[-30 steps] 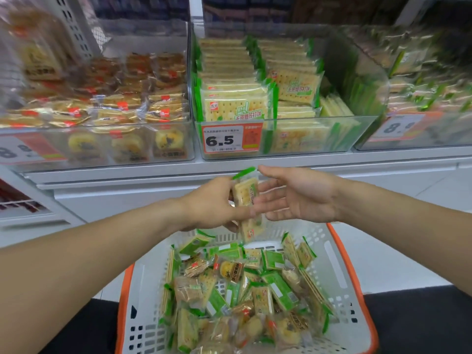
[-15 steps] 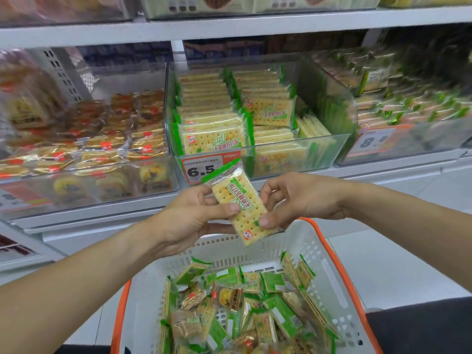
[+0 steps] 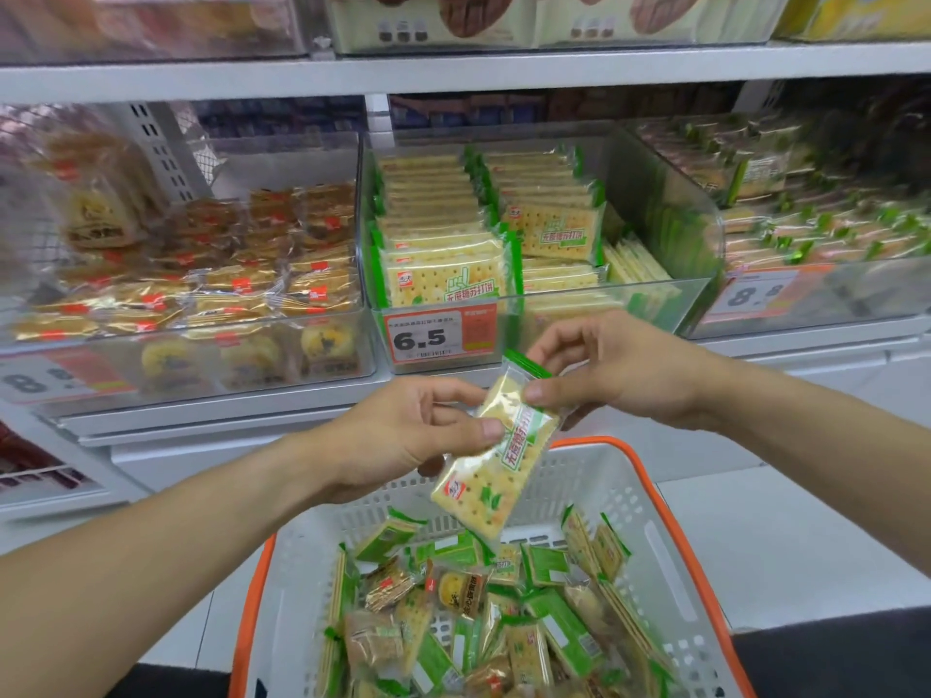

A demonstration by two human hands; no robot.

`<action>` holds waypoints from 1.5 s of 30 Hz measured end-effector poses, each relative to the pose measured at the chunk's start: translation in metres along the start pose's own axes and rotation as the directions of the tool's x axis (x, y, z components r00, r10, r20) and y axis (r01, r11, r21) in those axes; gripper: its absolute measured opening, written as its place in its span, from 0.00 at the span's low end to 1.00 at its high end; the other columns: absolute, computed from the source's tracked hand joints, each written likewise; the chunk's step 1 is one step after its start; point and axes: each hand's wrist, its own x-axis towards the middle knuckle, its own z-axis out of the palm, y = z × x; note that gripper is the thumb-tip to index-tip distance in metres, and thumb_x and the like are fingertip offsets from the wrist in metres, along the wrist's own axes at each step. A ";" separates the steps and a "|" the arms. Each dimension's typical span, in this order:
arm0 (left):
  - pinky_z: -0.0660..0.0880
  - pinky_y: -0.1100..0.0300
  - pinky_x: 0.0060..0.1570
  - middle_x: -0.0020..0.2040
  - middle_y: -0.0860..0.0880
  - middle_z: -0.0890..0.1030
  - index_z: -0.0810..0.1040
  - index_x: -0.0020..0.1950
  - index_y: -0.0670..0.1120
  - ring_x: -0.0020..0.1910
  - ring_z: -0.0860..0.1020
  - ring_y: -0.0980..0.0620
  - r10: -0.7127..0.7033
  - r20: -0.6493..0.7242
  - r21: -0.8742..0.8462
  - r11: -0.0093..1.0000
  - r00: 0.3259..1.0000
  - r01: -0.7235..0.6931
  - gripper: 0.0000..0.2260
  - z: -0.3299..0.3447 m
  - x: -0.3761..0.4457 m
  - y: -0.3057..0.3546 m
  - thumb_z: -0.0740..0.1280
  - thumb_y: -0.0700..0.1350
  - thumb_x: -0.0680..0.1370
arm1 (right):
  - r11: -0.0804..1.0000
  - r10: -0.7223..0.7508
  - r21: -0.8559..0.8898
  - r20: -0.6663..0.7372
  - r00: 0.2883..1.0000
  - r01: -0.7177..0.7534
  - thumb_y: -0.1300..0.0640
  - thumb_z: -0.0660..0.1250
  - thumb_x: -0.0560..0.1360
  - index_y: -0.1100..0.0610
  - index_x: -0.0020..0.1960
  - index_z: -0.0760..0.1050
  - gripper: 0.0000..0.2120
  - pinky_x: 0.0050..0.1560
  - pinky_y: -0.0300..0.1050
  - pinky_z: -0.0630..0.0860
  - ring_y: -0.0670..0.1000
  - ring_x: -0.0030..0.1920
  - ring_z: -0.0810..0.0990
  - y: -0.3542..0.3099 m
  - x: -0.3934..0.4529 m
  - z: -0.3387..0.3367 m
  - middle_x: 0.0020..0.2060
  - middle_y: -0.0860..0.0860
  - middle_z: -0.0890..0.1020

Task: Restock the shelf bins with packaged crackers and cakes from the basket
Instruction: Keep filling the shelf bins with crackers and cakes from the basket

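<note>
A green-and-yellow cracker packet [image 3: 496,460] hangs tilted above the basket. My left hand [image 3: 403,435] pinches its left edge between thumb and fingers, and my right hand [image 3: 619,375] pinches its upper end. Below, the white basket [image 3: 635,501] with an orange rim holds several mixed packets of crackers and cakes [image 3: 483,607]. Straight ahead on the shelf stands the clear cracker bin [image 3: 670,209], part full of matching green packets, with a 6.5 price tag [image 3: 428,337].
A clear bin of gold-wrapped cakes [image 3: 211,274] sits to the left of the cracker bin. Another bin of green-wrapped snacks [image 3: 816,229] is on the right. An upper shelf [image 3: 453,68] runs above the bins. White floor tiles lie right of the basket.
Both hands have lifted the cracker packet from the basket and turned it. It now hangs steeper, and my right hand has shifted from its lower edge to its top end.
</note>
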 end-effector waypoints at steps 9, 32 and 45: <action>0.82 0.49 0.47 0.48 0.36 0.85 0.75 0.60 0.39 0.44 0.85 0.41 0.117 -0.261 -0.109 0.983 0.958 -0.149 0.22 -0.020 -0.002 0.001 0.74 0.41 0.69 | 0.896 0.146 0.432 -0.061 0.987 -0.106 0.64 0.71 0.72 0.61 0.44 0.75 0.05 0.47 0.48 0.84 0.48 0.35 0.81 -0.002 0.004 -0.024 0.33 0.53 0.80; 0.78 0.60 0.55 0.57 0.53 0.81 0.76 0.62 0.53 0.56 0.80 0.57 0.603 -0.454 0.466 0.788 0.656 -0.403 0.16 -0.024 -0.004 0.014 0.68 0.36 0.79 | 0.542 -0.837 -0.763 -0.451 0.310 0.352 0.67 0.70 0.77 0.66 0.57 0.77 0.09 0.53 0.32 0.69 0.45 0.51 0.72 -0.003 0.019 -0.054 0.50 0.58 0.74; 0.62 0.80 0.56 0.61 0.60 0.74 0.80 0.56 0.52 0.58 0.72 0.68 0.707 -0.327 0.742 0.603 0.627 -0.293 0.15 -0.017 -0.007 0.006 0.67 0.34 0.78 | 0.735 -0.352 -0.666 -0.536 0.767 -0.127 0.60 0.68 0.78 0.57 0.63 0.79 0.14 0.66 0.44 0.68 0.60 0.58 0.77 -0.008 0.091 -0.081 0.60 0.59 0.73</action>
